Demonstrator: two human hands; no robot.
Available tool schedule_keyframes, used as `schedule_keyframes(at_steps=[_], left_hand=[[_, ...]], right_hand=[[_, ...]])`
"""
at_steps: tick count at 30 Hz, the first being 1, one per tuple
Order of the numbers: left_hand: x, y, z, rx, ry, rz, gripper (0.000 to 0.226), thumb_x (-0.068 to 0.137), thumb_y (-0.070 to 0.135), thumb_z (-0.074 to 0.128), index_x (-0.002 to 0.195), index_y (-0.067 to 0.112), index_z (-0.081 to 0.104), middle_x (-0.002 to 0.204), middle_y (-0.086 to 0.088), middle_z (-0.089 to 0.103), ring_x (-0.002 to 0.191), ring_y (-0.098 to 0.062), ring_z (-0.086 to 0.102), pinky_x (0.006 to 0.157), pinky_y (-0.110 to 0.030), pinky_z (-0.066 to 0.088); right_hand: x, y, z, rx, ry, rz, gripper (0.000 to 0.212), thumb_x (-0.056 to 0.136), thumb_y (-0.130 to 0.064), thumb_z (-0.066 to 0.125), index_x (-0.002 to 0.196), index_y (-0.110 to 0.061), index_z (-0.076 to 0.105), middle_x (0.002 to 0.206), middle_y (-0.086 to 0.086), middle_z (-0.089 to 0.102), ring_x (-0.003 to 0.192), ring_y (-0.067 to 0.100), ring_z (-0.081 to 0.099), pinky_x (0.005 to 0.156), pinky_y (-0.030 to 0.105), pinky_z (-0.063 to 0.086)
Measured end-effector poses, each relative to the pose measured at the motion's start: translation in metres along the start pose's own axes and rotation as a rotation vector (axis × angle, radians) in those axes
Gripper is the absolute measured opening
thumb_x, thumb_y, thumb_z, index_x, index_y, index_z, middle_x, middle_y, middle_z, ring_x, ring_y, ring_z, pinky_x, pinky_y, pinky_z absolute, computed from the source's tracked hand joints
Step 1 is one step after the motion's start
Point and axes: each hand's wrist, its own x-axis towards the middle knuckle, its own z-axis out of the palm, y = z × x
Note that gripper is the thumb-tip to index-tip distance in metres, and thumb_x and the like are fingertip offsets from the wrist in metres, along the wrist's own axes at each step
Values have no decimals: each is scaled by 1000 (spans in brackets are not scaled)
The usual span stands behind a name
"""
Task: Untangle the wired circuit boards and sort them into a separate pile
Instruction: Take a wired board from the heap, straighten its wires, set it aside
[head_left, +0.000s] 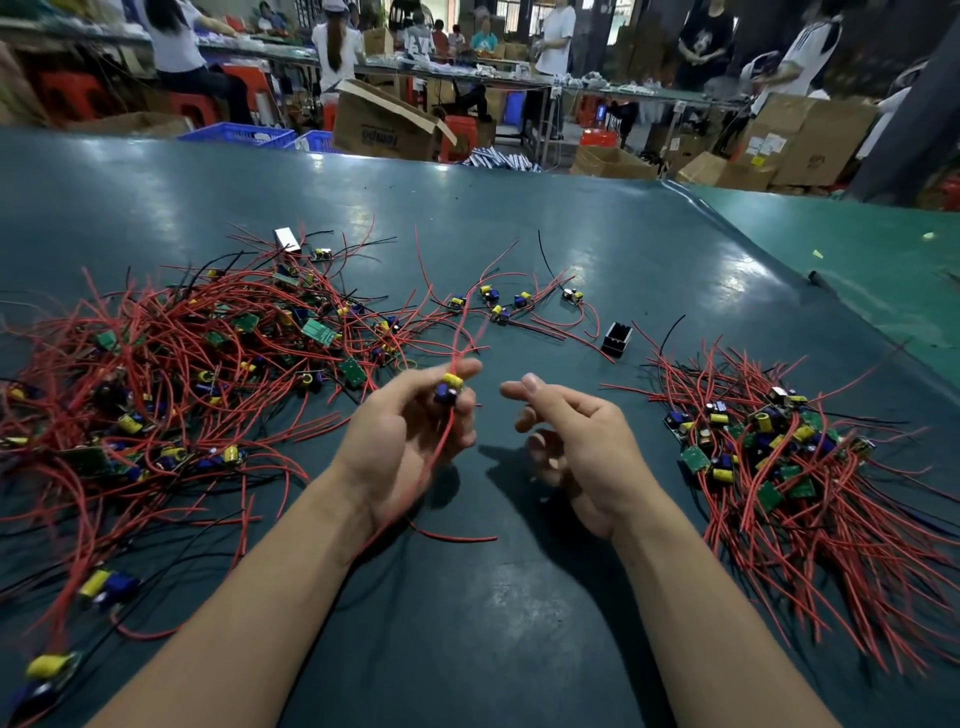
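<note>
My left hand (410, 421) pinches a small circuit board (448, 388) with yellow and blue parts between thumb and fingers, above the table's middle. Its red wires run up past the fingers and down across the palm. My right hand (571, 441) hovers just to the right with loosely curled fingers and holds nothing. A big tangled heap of wired boards (171, 374) covers the left of the dark green table (519, 597). A second, tidier pile of wired boards (779, 457) lies on the right.
Several loose boards (498, 304) lie spread beyond my hands, next to a small black box (617, 339). A white box (287, 239) sits at the heap's far edge. Stray boards (106, 584) lie near my left forearm. Cardboard boxes and people fill the background.
</note>
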Motion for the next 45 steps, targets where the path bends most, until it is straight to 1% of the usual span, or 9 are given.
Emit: schedule_keyframes(at_steps=[2,12,16,22,27,37,40,42,45], left_hand=[[-2,-5,5,104,-16,-71,29,74,23,58,93,5,71,64,-3,56,54,-11,52,54,-21,45],[-10,-8,14,381,-110,-65,22,97,11,43,85,1,58,57,-8,55,50,-15,49,47,-19,39],[-9,-14,14,446,-56,13,28,100,15,42,90,-2,62,62,-11,64,48,-14,50,48,-20,41],[-8,-13,15,431,-72,60,23,90,19,53,83,2,66,64,-13,66,50,-13,54,51,-17,46],[-8,-12,16,459,-63,27,30,97,14,47,77,3,66,60,-12,65,48,-12,52,51,-16,46],[-13,-9,16,463,-133,-36,26,77,25,55,62,11,72,50,-10,59,42,-14,44,42,-17,35],[-11,-9,15,367,-53,16,32,84,21,51,62,14,73,55,-8,62,47,-13,51,48,-20,39],[-6,-7,10,296,35,122,37,93,18,43,71,15,72,66,-4,67,59,-12,57,55,-22,43],[-3,-3,4,323,98,202,30,95,19,46,91,7,73,77,-3,68,74,-18,57,65,-29,47]], right_hand=[[-2,0,2,27,-54,-6,32,81,-35,69,95,-7,76,62,-2,50,43,7,35,37,14,20],[-2,-3,-4,80,-212,143,27,72,-24,71,95,-12,76,57,-8,55,38,1,28,32,12,19],[1,0,0,68,-78,47,6,71,-18,76,74,-13,75,59,-1,59,38,5,31,38,14,22],[3,4,5,115,-28,35,16,74,-24,77,61,-18,71,59,0,60,45,11,33,55,26,26],[9,2,3,228,159,-28,20,83,-10,73,66,-14,63,49,-4,41,37,7,27,38,17,22],[17,0,-11,393,536,-215,30,89,-11,69,64,-14,54,46,-6,43,33,7,29,35,15,23],[17,-3,-14,379,596,-211,26,97,-18,60,72,-13,54,56,-2,49,33,7,33,34,15,24],[13,-4,-11,206,443,-125,23,97,-29,59,80,-14,55,62,0,54,34,7,36,35,16,25],[-1,4,9,-80,-86,11,37,84,-52,62,73,-17,65,56,-2,56,37,5,39,35,15,26]])
